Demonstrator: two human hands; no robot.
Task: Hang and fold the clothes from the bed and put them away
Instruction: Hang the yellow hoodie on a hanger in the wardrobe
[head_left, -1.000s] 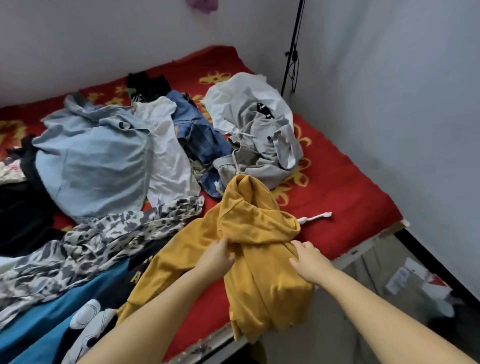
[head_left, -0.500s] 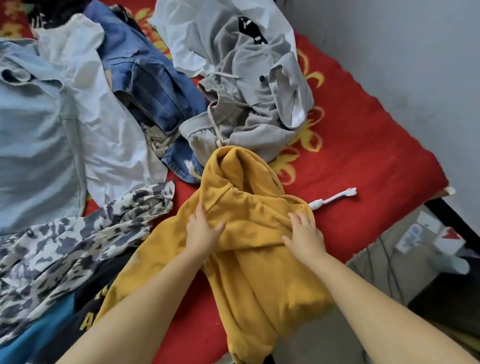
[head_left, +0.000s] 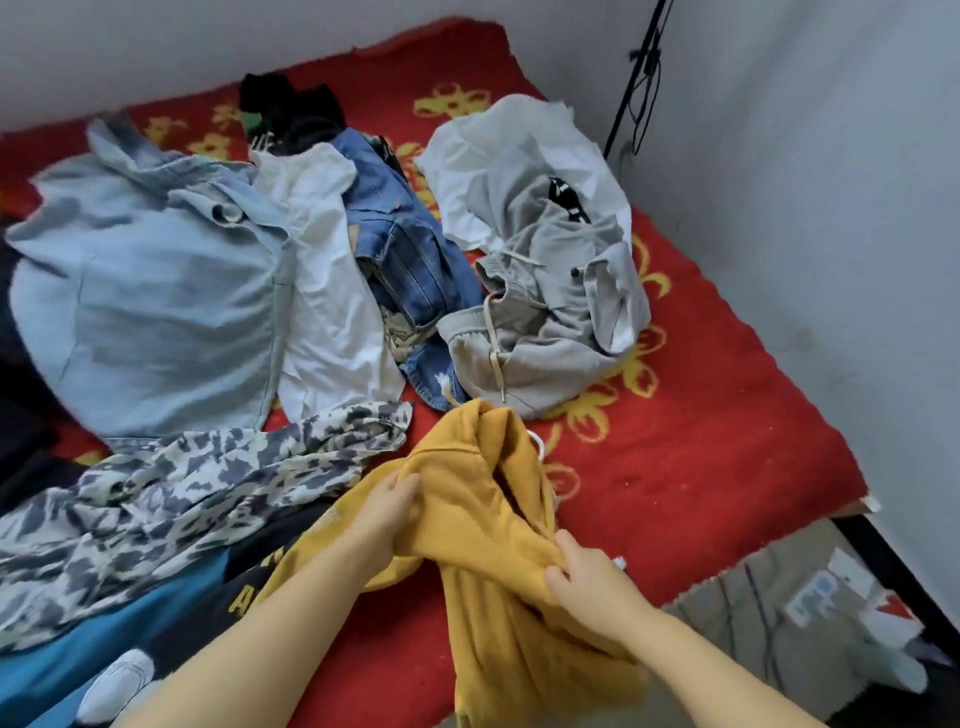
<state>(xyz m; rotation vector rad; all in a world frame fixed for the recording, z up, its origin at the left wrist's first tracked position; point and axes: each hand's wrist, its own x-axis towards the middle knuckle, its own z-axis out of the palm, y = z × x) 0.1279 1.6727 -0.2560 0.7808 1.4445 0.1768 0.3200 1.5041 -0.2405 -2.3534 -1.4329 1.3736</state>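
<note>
While both hands gripped it, one mustard-yellow hoodie (head_left: 483, 525) lay bunched at the near edge of the bed (head_left: 701, 467), at about 6 o'clock in the head view, its lower part hanging over the edge. The left hand (head_left: 387, 525) had fingers curled into a fold of the fabric on the hoodie's 9 o'clock side; the right hand (head_left: 587, 582) pinched a fold on its 4 o'clock side. One white drawstring (head_left: 537, 444) showed at the hoodie's 1 o'clock side.

Count of other garments on the red, yellow-flowered bed cover:
- one light blue denim shirt (head_left: 156, 312), at 10 o'clock;
- one white garment (head_left: 332, 291), just beside it at 11 o'clock;
- one pair of blue jeans (head_left: 410, 260), at 12 o'clock;
- one black garment (head_left: 291, 114), far at 12 o'clock;
- one grey drawstring garment (head_left: 550, 322), at 1 o'clock, touching the hoodie's hood;
- one pale grey-white garment (head_left: 514, 156) behind it;
- one camouflage-print garment (head_left: 182, 493), at 9 o'clock, touching the hoodie;
- one teal garment (head_left: 104, 649), at 8 o'clock;
- one dark garment with yellow lettering (head_left: 244, 587), at 7 o'clock; only an "A" could be read, the rest hidden by the left forearm.

Papers and boxes (head_left: 841, 597) lay on the floor at 4 o'clock; their print was too blurred to read.
</note>
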